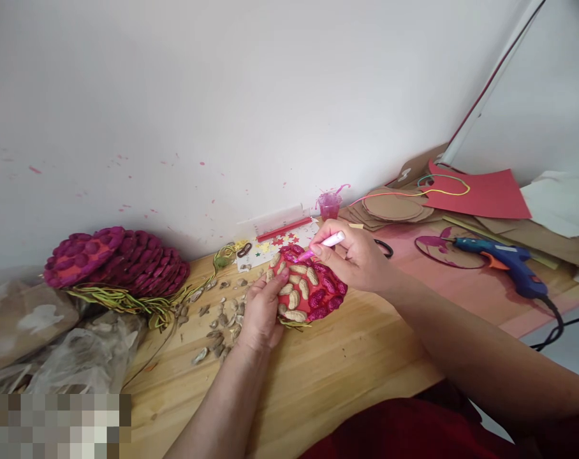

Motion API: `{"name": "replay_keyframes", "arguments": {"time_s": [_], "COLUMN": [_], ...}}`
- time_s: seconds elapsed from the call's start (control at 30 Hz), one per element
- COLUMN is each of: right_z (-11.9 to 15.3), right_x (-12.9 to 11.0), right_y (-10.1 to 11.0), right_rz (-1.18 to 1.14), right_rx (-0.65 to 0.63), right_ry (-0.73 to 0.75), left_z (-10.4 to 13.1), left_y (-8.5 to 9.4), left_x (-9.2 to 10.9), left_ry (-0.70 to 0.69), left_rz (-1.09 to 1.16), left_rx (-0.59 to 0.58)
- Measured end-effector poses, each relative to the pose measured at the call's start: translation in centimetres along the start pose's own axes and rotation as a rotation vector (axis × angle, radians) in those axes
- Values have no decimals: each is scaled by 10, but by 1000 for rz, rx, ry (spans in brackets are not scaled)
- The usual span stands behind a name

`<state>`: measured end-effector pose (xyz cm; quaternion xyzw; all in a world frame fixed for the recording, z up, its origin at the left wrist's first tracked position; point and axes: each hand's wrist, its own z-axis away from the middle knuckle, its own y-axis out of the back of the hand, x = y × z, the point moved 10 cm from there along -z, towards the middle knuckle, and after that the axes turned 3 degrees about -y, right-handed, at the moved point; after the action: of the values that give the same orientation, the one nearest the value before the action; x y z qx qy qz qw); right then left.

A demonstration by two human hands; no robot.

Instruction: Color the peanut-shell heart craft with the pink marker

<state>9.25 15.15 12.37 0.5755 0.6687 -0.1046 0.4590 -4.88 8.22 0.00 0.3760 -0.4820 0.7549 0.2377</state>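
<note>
My left hand (263, 303) grips the left edge of a round red disc covered with peanuts (303, 287), thumb on top. Its right side carries peanuts painted magenta, while those on the left keep their plain tan shells. My right hand (351, 255) is closed around a white-handled paintbrush (335, 239). The brush's pink end reaches the upper part of the disc, among the peanuts. Yellow-green cords show under the disc's lower edge. Behind the right hand stands a clear cup of magenta paint (329, 205).
Peanut shells (222, 322) lie scattered left of the disc. A stack of finished-looking magenta discs (117, 261) stands farther left, beside plastic bags (88, 350). On the right are a blue glue gun (509, 261), cardboard circles (395, 204) and red paper (481, 194). Small paper stars (284, 240) lie near the wall.
</note>
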Motion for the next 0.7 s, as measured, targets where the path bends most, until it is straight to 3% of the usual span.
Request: {"name": "replay_keyframes", "arguments": {"time_s": [0.7], "right_z": [1], "right_x": [-2], "right_y": [0], "right_rz": [19], "right_rx": [-3], "right_ry": [13], "left_z": [0], "left_y": [2], "left_x": [1], "left_ry": [-6], "left_rz": [3], "left_rx": [12]}}
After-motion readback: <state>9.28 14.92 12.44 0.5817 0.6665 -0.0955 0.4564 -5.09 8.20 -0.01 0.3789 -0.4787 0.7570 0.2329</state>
